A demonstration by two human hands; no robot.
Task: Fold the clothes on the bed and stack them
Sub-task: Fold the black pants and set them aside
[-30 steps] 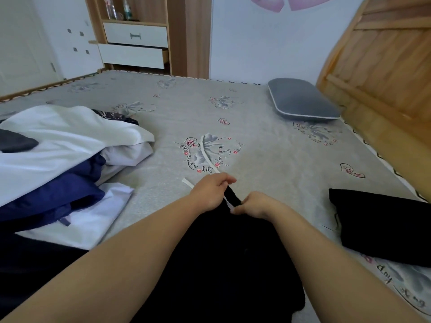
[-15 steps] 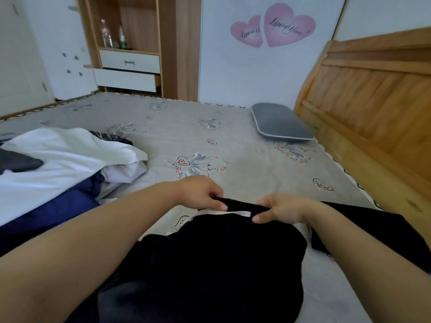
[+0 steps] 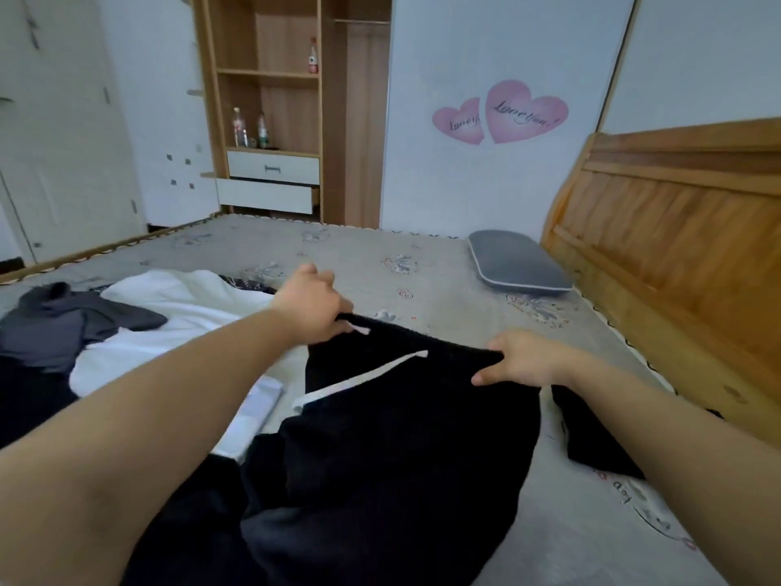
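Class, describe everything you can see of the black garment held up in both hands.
The black knitted-looking garment is soft, dark fabric with a white drawstring trailing across its front. The left hand and right hand each pinch its top edge, stretching it wide. The upper part is lifted; the lower part drapes toward the camera over the grey patterned bed sheet.

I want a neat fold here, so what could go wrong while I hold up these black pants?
The white drawstring hangs loose and may get trapped in the fold. Each hand, left hand and right hand, grips only the waistband of the black pants, so the bunched legs below may crease.
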